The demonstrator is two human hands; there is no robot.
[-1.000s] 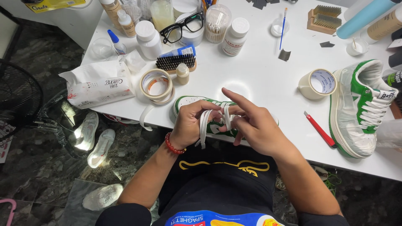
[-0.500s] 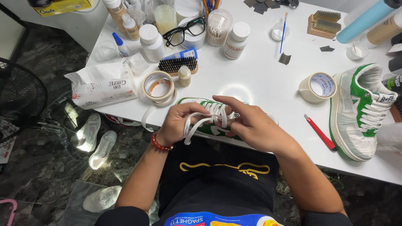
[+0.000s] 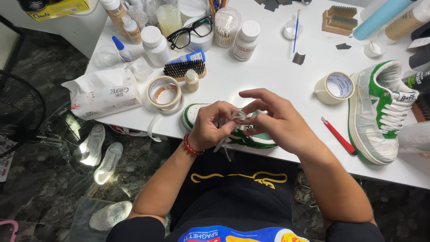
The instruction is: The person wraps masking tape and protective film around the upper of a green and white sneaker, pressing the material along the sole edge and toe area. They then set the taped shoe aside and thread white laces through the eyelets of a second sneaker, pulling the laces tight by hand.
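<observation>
White-and-green shoe (image 3: 197, 114) on white surface (image 3: 268, 76) | white lace (image 3: 236, 117) pinched by left hand (image 3: 210, 127) fingers | right hand (image 3: 275, 118) fingers pinch lace too

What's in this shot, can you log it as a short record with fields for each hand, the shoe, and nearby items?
left hand: pinches a white lace over the shoe
right hand: pinches the same lace from the other side
shoe: green and white, at the table edge, mostly hidden by the hands
nearby: second shoe at right, red knife, tape rolls, brush, glasses
</observation>
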